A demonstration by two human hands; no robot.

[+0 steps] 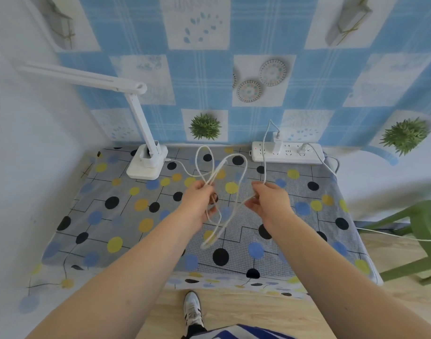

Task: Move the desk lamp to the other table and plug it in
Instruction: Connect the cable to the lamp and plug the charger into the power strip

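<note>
Head view: white cord [236,189] loops between both hands.
Left hand [199,201]: fingers pinch bunched loops.
Right hand [268,201]: fingertips pinch one strand.
Lamp [146,152]: white, upright, back-left on table [111,216].

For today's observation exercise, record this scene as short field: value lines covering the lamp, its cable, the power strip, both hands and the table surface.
lamp: white desk lamp upright at the table's back left, head folded out leftward
cable: white cable runs from the lamp base in loose loops to a white adapter
power strip: white power strip by the wall, adapter plugged in
left hand: left hand grips cable loops
right hand: right hand pinches the cable
table: spotted tablecloth covers it
</note>
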